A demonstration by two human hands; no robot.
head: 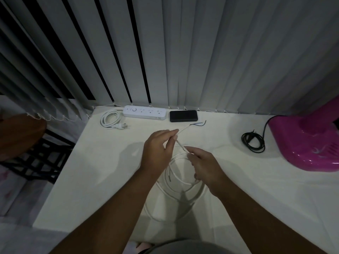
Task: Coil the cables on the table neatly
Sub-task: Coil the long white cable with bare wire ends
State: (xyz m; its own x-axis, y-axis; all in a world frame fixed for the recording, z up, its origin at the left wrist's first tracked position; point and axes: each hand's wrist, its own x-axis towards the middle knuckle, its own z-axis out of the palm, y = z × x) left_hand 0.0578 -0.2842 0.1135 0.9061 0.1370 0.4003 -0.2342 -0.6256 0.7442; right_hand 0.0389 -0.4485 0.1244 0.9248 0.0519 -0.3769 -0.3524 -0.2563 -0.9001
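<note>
A thin white cable (180, 184) lies in loose loops on the white table (102, 162), between my forearms. My left hand (158, 150) pinches the cable near its far end, whose bared dark wires (199, 123) stick out toward the back. My right hand (205, 167) pinches the same cable just below, fingers curled over the loops. A white power strip (145, 112) with its cord coiled (110, 119) sits at the back left. A black cord (253, 142) lies coiled at the right.
A black power bank (183, 116) lies beside the power strip. A pink appliance (308, 143) fills the table's right side, with the black cord running from it. Vertical blinds (183, 52) hang behind. A brown round stool (20, 132) stands off the left edge.
</note>
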